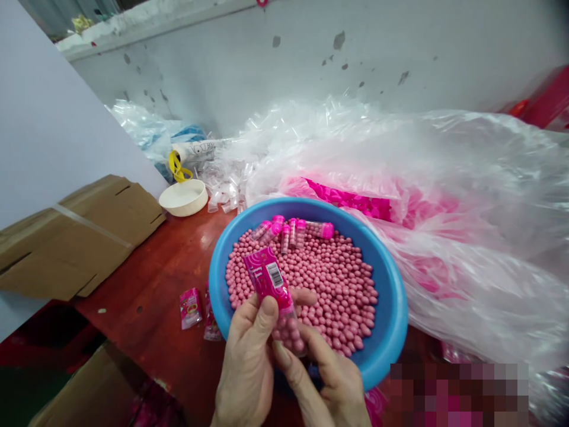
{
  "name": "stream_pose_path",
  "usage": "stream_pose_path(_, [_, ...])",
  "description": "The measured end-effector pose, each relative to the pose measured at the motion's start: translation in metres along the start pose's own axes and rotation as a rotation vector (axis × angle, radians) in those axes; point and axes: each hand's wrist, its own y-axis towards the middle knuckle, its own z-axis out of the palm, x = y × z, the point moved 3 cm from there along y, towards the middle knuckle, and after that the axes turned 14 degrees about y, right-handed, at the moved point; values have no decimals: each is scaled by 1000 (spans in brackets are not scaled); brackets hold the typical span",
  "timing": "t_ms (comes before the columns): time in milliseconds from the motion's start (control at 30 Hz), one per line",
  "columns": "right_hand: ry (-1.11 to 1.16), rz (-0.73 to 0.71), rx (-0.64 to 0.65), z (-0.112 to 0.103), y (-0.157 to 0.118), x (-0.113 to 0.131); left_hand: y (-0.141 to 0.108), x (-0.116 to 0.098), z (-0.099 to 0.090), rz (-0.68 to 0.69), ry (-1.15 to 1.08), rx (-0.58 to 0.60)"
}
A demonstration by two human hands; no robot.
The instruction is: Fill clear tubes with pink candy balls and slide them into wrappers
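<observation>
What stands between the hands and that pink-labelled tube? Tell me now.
Nothing visible does. The left hand and right hand are already on the pink-labelled tube of candies, held over the blue basin.

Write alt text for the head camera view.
A left hand and right hand grip a clear plastic tube with a pink label, partly filled with round pink candies, above a round blue plastic bowl full of the same candies on a red-brown wooden table.
</observation>
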Motion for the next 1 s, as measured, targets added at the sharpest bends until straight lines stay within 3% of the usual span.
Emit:
stream_pose_path(267, [42,-98,-32,4,-4,6,-4,10,-2,14,137,1])
stream_pose_path(367, [-20,-173,-42,6,-4,3,-6,15,-3,18,65,60])
stream_pose_path(533, [-193,-415,-57,-4,2,10,-6,15,-2,-27,-149,188])
stream_pose_path(700, [-426,-625,-37,-21,16,35,-3,13,0,-112,-288,77])
stream_pose_path(767, [-417,-684,8,-21,24,43,-3,14,0,-119,-304,35])
stream_pose_path(1000, [-103,-571,35,-12,42,45,-3,22,0,-77,-210,164])
